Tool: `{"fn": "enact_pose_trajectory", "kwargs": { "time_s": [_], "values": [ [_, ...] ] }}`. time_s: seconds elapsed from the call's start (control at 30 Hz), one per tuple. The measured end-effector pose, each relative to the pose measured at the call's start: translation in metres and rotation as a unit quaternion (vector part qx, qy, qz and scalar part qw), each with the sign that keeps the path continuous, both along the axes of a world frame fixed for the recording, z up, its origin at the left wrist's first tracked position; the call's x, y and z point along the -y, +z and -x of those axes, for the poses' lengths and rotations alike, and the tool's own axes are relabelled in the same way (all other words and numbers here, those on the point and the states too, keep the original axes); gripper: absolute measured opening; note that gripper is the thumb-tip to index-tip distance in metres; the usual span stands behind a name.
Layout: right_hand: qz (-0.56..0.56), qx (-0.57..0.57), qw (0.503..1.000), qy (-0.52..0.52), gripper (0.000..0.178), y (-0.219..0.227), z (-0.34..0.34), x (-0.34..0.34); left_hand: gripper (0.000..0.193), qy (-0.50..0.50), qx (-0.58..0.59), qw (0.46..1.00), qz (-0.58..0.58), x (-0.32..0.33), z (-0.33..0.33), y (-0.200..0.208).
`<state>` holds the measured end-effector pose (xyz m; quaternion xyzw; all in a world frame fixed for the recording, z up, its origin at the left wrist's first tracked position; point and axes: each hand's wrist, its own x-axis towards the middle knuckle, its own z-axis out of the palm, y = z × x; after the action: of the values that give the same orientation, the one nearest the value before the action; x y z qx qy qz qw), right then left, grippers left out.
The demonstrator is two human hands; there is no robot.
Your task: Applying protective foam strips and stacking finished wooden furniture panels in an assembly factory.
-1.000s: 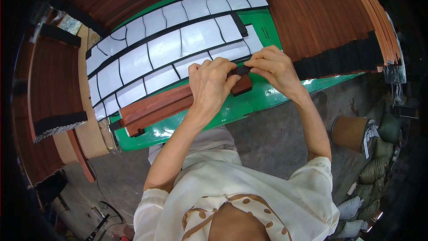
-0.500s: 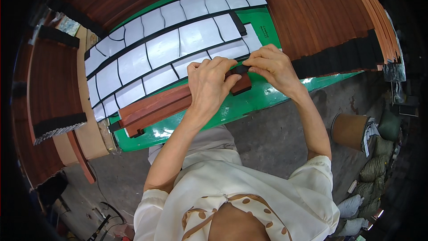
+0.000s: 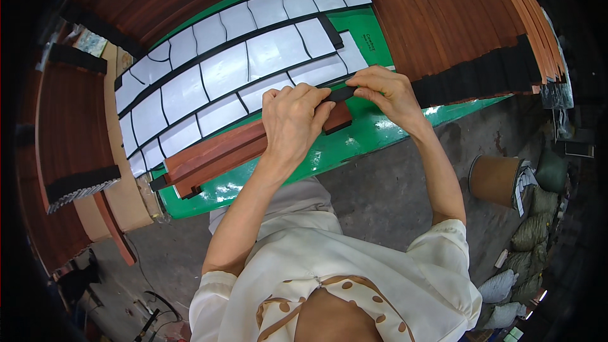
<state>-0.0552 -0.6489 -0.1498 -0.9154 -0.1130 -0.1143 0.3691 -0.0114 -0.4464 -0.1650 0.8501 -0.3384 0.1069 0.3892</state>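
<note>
Across the near edge of the green tabletop (image 3: 304, 168) lie reddish-brown wood-look strips (image 3: 221, 144), one above another, with black ends. My left hand (image 3: 288, 123) is closed around the upper strip towards its right end, thumb and fingers pinching there. My right hand (image 3: 387, 94) pinches the black piece (image 3: 342, 94) at that end between thumb and fingers. Whether this piece is tape or foam I cannot tell. Just beyond my hands are white backing sheets (image 3: 221, 57) crossed by black strips.
Stacks of brown boards with black-wrapped ends stand at the right (image 3: 449, 25), the back left (image 3: 158, 0) and the left (image 3: 76, 120). On the floor to the right are a brown round bin (image 3: 494, 180) and several grey-green sacks (image 3: 529, 240).
My right hand has shifted slightly, and more of the black piece shows between my two hands. The whole view has moved a little; both hands keep their grip.
</note>
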Motion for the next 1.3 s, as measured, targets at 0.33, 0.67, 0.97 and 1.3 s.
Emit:
{"fn": "enact_pose_trajectory", "kwargs": {
  "time_s": [0.33, 0.67, 0.97, 1.3],
  "values": [
    [-0.025, -0.007, 0.999, -0.020, 0.018, -0.004, 0.003, -0.004, 0.017, -0.010, 0.016, 1.000, 0.020, 0.002, -0.001, -0.002],
    [-0.292, -0.103, 0.944, -0.115, 0.023, -0.027, 0.014, -0.023, 0.022, -0.019, 0.116, 0.993, -0.004, 0.002, 0.000, -0.009],
    [-0.212, 0.003, 0.940, -0.268, 0.023, -0.055, 0.011, -0.060, 0.025, -0.028, 0.204, 0.979, -0.009, 0.001, 0.004, -0.019],
    [-0.139, 0.067, 0.947, -0.282, 0.026, -0.067, 0.004, -0.039, 0.023, -0.049, 0.173, 0.983, 0.021, 0.003, 0.003, -0.019]
  ]
}}
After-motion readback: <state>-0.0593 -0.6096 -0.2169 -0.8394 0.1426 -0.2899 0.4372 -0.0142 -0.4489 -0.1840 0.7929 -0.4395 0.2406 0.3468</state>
